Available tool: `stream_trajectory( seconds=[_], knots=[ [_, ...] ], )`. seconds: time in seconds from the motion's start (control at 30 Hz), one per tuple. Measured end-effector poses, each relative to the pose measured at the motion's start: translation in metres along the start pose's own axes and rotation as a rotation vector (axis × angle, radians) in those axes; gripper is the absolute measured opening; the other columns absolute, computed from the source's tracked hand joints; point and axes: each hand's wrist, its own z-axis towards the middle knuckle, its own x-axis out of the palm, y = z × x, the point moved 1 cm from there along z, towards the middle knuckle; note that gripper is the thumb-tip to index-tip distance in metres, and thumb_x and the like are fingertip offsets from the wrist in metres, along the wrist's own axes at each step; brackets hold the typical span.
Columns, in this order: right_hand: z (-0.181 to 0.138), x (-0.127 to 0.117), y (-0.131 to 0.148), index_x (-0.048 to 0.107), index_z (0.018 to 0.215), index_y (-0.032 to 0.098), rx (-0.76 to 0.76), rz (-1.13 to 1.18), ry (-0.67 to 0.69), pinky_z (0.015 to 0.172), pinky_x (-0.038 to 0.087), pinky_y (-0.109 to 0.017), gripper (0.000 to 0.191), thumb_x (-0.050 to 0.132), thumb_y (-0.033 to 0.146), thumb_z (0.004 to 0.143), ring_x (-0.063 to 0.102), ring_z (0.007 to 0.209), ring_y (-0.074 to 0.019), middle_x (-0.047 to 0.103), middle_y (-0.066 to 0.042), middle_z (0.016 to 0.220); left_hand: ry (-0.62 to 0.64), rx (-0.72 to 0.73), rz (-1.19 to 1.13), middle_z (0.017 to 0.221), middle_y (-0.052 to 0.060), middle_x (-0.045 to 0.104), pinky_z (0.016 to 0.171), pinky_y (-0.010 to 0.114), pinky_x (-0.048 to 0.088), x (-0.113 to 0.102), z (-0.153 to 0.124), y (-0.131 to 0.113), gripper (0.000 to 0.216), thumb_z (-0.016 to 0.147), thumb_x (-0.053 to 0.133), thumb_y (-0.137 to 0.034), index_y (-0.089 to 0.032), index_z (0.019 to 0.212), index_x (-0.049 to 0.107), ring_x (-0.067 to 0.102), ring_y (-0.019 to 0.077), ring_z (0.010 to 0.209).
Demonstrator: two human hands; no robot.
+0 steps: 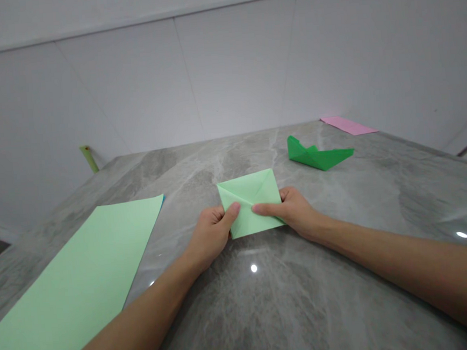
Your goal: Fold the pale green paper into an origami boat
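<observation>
A folded square of light green paper is held up between my two hands, its creases running from the corners toward the middle like an envelope. My left hand pinches the left edge, thumb on the front face and fingers curled behind. On the opposite edge, my right hand grips with its thumb laid across the front near the centre. The fingertips behind the paper are hidden. Beyond my right hand, a darker green folded paper boat rests on the grey marbled table.
Large light green sheets lie at the left, a blue edge showing beneath their far corner. A pink sheet sits at the far right by the white wall. A yellow-green strip stands out past the table's far left edge.
</observation>
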Motion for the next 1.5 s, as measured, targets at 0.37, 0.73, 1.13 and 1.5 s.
stream_trajectory(
  seconds=[0.37, 0.73, 1.13, 1.5],
  knots=[
    [0.0003, -0.0026, -0.0017, 0.073, 0.072, 0.012, -0.014, 0.021, 0.082, 0.058, 0.048, -0.028, 0.030, 0.080, 0.039, 0.061, 0.065, 0.060, -0.0186, 0.073, -0.007, 0.068, 0.202, 0.002, -0.070, 0.060, 0.009, 0.067, 0.055, 0.027, 0.040, 0.0035, -0.0005, 0.0003, 0.057, 0.085, 0.048, -0.061, -0.013, 0.063, 0.071, 0.056, 0.0173, 0.053],
    [-0.0010, -0.0014, 0.0011, 0.073, 0.073, 0.013, 0.006, 0.010, 0.062, 0.062, 0.050, -0.032, 0.032, 0.083, 0.038, 0.056, 0.067, 0.065, -0.0211, 0.073, -0.007, 0.072, 0.164, 0.006, -0.025, 0.057, 0.008, 0.066, 0.052, 0.026, 0.039, 0.0025, -0.0024, -0.0030, 0.061, 0.085, 0.045, -0.063, -0.013, 0.064, 0.072, 0.056, 0.0173, 0.051],
    [-0.0007, -0.0024, 0.0006, 0.074, 0.074, 0.013, 0.019, 0.032, 0.074, 0.062, 0.050, -0.030, 0.029, 0.084, 0.033, 0.055, 0.066, 0.064, -0.0192, 0.073, -0.007, 0.073, -0.021, 0.066, 0.016, 0.049, -0.002, 0.049, 0.046, 0.022, 0.029, -0.0006, 0.0005, -0.0008, 0.049, 0.081, 0.058, -0.056, -0.015, 0.054, 0.055, 0.040, 0.0092, 0.045],
    [0.0007, -0.0046, -0.0009, 0.075, 0.073, 0.012, 0.030, -0.019, 0.096, 0.056, 0.048, -0.025, 0.027, 0.083, 0.033, 0.058, 0.063, 0.059, -0.0147, 0.073, -0.006, 0.072, -0.052, 0.072, -0.210, 0.061, -0.002, 0.058, 0.053, 0.023, 0.043, -0.0018, 0.0037, 0.0036, 0.034, 0.080, 0.064, -0.047, -0.015, 0.069, 0.062, 0.052, 0.0103, 0.054]
  ],
)
